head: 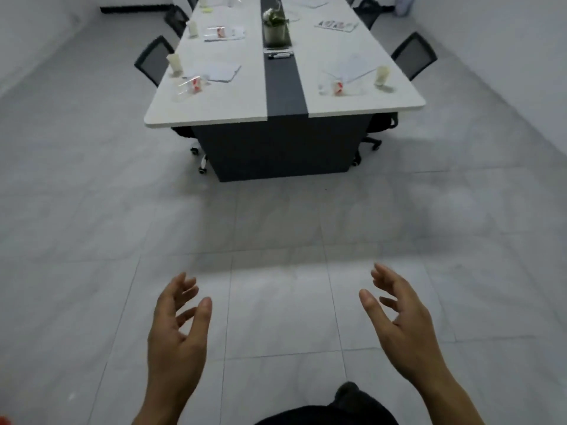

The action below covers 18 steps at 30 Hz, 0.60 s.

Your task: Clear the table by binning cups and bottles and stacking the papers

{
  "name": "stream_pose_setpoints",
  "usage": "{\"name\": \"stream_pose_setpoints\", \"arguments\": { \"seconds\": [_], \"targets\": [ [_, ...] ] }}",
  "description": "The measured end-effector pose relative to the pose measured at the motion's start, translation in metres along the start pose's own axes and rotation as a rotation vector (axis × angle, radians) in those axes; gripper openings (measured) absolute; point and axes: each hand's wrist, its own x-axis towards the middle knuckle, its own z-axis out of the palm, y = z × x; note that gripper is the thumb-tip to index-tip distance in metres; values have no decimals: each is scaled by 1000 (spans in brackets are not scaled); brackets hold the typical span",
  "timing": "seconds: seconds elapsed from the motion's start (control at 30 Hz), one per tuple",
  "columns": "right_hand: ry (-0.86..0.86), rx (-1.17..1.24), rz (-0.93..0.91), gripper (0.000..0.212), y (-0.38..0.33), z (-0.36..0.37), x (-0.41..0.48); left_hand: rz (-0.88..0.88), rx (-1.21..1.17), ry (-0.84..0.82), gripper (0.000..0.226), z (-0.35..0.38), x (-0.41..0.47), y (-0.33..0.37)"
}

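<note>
The table (233,96) runs past the top edge; its far papers (337,25) blur.

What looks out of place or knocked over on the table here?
Three clear, red-labelled bottles lie on their sides rather than standing: the near left bottle, the near right bottle, and the farther left bottle, which rests on papers. The near left paper cup stands upright. No spill is visible.

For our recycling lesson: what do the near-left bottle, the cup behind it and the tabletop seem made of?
Bottle: likely clear plastic, see-through with a red label. Cup: probably paper, matte cream and opaque. Tabletop: perhaps white laminate, smooth and even; hard to be sure from this distance.
</note>
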Motion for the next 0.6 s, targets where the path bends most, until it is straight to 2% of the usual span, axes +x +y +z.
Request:
{"name": "stream_pose_setpoints", "arguments": {
  "seconds": [0.23, 0.4, 0.6],
  "targets": [
    [180, 39, 130, 50, 86, -126, 67, 103, 73, -286, 50, 195, 13, 67],
    [218, 69, 203, 47, 107, -188, 120, 101, 48, -308, 54, 268, 47, 114],
    [239, 52, 234, 47, 151, -229, 239, 69, 31, -327, 54, 380, 114, 126]
  ]
}}
